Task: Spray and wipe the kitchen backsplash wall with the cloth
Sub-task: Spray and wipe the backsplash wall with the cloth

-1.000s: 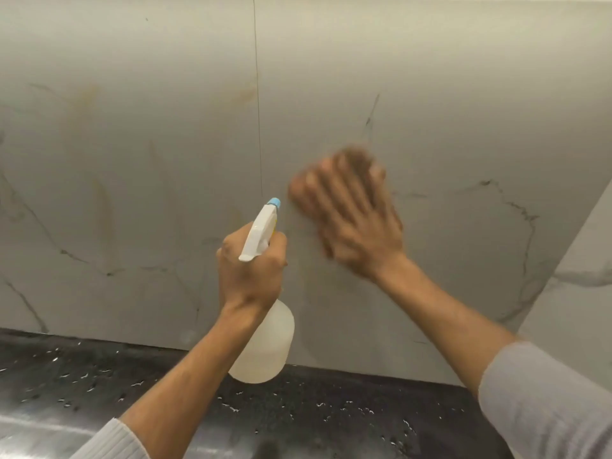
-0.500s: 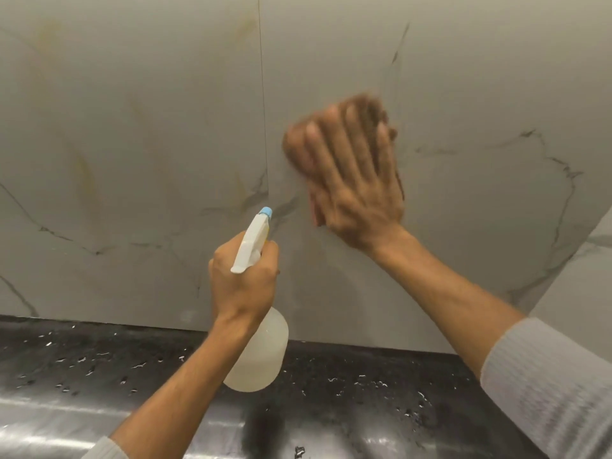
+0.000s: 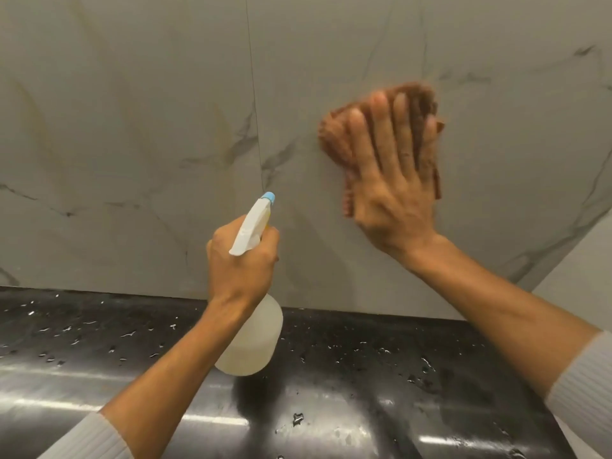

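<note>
The backsplash wall (image 3: 139, 120) is grey marble-look tile with dark veins and a vertical seam. My right hand (image 3: 394, 180) lies flat with fingers spread, pressing a brown cloth (image 3: 334, 137) against the wall right of the seam; most of the cloth is hidden under the palm. My left hand (image 3: 241, 260) grips the neck of a translucent white spray bottle (image 3: 255, 339) with a white trigger head and blue nozzle, held above the counter and pointed up at the wall near the seam.
A glossy black countertop (image 3: 364, 376) runs along the wall's foot, dotted with water drops. A second wall (image 3: 583, 266) meets the backsplash at a corner on the right.
My right hand has slid the cloth to the right across the wall, farther from the seam. The spray bottle stays in my left hand in about the same place.
</note>
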